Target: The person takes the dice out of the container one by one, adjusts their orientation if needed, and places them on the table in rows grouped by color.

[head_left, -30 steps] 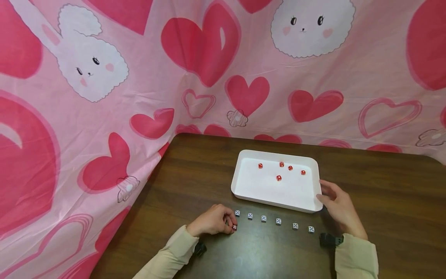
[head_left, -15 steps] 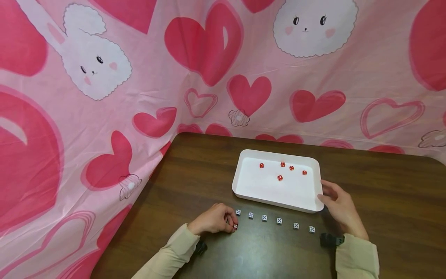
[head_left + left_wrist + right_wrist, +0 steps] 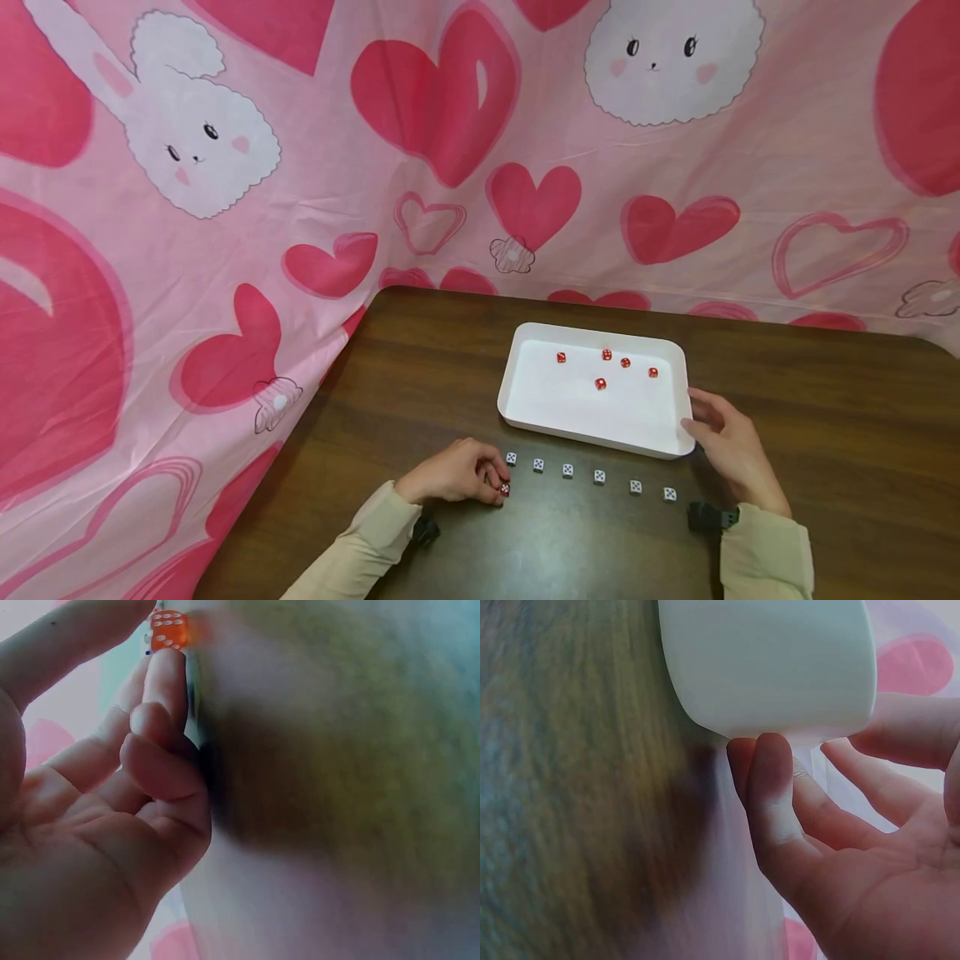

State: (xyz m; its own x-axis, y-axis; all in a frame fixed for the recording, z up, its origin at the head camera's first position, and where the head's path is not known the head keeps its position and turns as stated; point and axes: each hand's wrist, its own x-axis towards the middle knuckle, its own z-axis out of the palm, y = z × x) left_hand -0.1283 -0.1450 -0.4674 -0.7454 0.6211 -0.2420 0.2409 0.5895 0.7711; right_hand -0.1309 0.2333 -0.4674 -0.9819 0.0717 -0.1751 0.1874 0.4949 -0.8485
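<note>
My left hand (image 3: 459, 473) pinches a red die (image 3: 505, 489) at the table surface, just in front of the leftmost white die (image 3: 511, 458). In the left wrist view the red die (image 3: 169, 630) sits between the thumb and fingertips, showing white pips. My right hand (image 3: 738, 454) holds the right end of the white tray (image 3: 585, 414), its thumb at the rim and fingertips against the outer wall. In the right wrist view those fingers (image 3: 771, 761) touch the end of the tray. Several red dice, one of them the nearest red die (image 3: 600, 384), lie scattered inside the tray.
Several white dice with dark pips form a spaced row in front of the tray, ending with the rightmost white die (image 3: 670, 494). The dark wood table (image 3: 420, 375) meets a pink cloth backdrop (image 3: 322, 183) with hearts and rabbits.
Almost nothing has moved. My left wrist has shifted slightly left while the fingertips stay at the red die. The right hand and tray hold still.
</note>
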